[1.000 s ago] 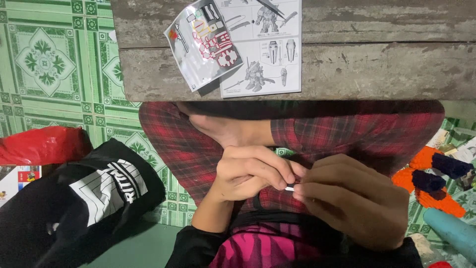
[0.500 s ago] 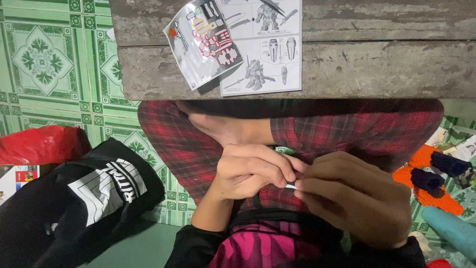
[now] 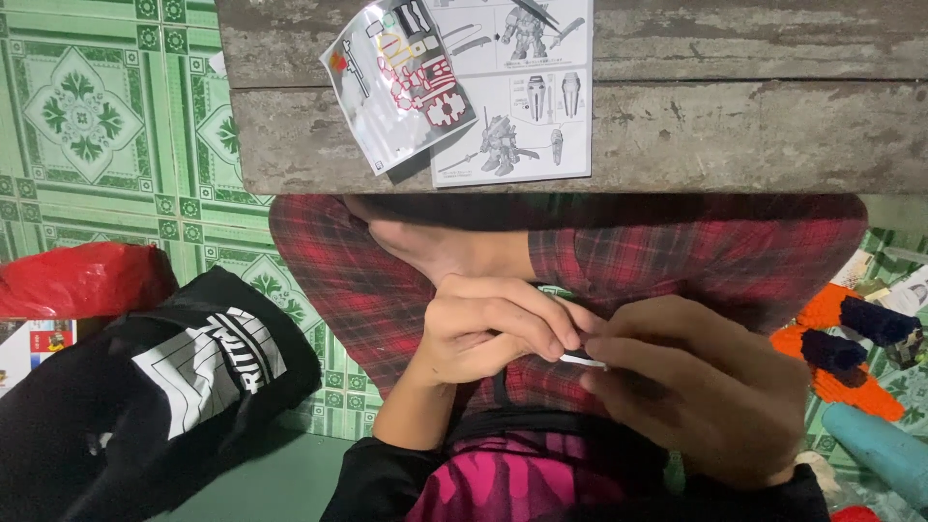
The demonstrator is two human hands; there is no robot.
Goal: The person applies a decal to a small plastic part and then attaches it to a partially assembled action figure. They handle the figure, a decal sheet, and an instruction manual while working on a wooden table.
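White small part (image 3: 583,359) pinched between left hand (image 3: 488,329) and right hand (image 3: 701,387), fingertips closed on it. Instruction sheet (image 3: 517,92) at 12 o'clock on wooden bench (image 3: 754,135).

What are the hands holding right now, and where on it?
A small white piece, pinched between the fingertips of the left hand and right hand; which part is gripped cannot be told.

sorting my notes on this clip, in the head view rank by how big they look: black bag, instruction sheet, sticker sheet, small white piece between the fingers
1. black bag, though nearer the camera
2. instruction sheet
3. sticker sheet
4. small white piece
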